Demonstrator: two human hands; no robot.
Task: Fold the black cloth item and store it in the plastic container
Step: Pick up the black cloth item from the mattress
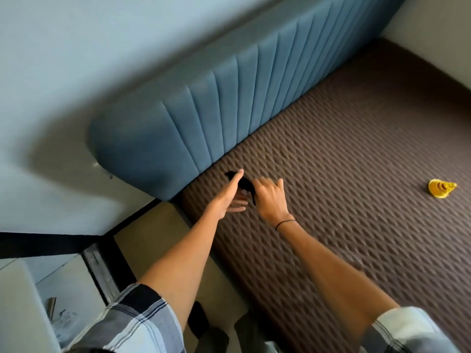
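A small black cloth item [245,183] lies on the brown patterned mattress [344,161], close to the blue padded headboard [204,115]. My left hand [230,194] reaches over it with the index finger stretched out, its tip resting at the cloth's far end. My right hand [270,197] sits on the cloth's near right side, fingers curled against the fabric. Most of the cloth is hidden between the two hands. No plastic container is in view.
A small yellow folded cloth [441,189] lies on the mattress far to the right. The bed's beige side edge [153,240] runs under my left forearm. Pale wall stands to the left, and a tiled floor [63,281] shows at lower left.
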